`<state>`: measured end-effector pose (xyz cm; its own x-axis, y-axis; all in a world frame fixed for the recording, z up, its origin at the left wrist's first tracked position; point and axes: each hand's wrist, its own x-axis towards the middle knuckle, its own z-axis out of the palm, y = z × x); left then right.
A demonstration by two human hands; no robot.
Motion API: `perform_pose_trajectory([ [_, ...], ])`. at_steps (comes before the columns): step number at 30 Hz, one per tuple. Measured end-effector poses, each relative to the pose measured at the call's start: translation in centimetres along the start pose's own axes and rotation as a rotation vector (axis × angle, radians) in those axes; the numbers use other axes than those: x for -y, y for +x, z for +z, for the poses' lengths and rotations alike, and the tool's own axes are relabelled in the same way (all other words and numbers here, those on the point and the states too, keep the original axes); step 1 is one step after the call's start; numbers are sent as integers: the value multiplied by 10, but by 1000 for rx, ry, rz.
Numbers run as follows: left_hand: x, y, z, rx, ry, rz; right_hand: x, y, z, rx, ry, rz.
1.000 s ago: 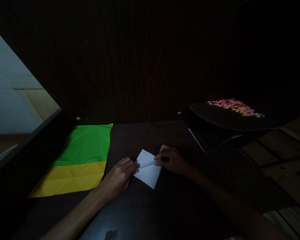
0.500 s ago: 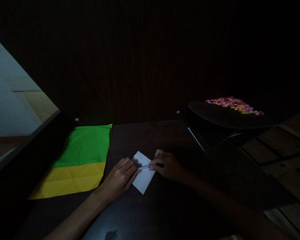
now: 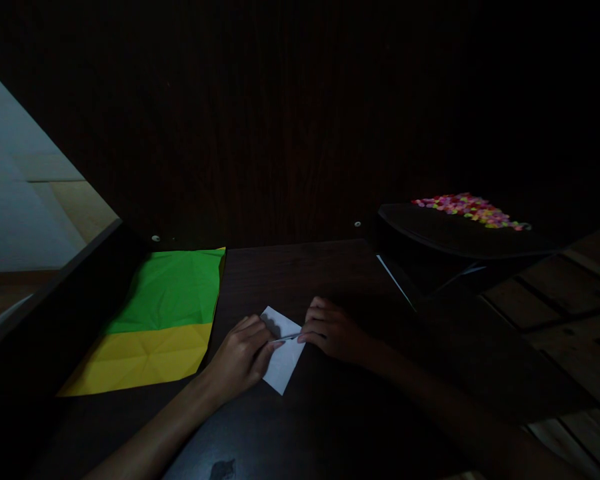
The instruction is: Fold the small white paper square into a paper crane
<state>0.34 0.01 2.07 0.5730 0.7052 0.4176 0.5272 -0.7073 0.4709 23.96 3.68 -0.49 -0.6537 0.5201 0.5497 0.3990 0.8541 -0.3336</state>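
Note:
A small white folded paper lies on the dark tabletop between my hands, one corner pointing towards me. Across its middle stands a narrow raised fold. My left hand pinches the left end of that fold between thumb and fingers. At the right end, my right hand is closed with its fingertips pinching the same fold. The fingers cover both side corners of the paper.
Green paper and yellow paper, both creased, lie on the left beside a dark raised edge. At the right, several small colourful pieces rest on a dark curved surface. A tall dark panel rises behind.
The white paper has turned slightly, its near corner shifting a little left and towards me. Both hands keep their pinch on the fold.

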Motion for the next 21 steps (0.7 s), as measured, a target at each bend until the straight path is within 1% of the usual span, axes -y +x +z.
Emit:
perform_pose_trajectory([
  [5, 1, 1, 1, -18, -24, -37, 0, 1, -6, 66, -85, -17],
  [10, 2, 0, 3, -13, -32, -66, 0, 2, -6, 122, -109, -34],
  [14, 3, -2, 4, -17, -17, -47, 1, 2, -6, 135, -104, -14],
  [21, 2, -3, 5, 9, 35, 19, 6, 4, -6, 112, -83, -45],
])
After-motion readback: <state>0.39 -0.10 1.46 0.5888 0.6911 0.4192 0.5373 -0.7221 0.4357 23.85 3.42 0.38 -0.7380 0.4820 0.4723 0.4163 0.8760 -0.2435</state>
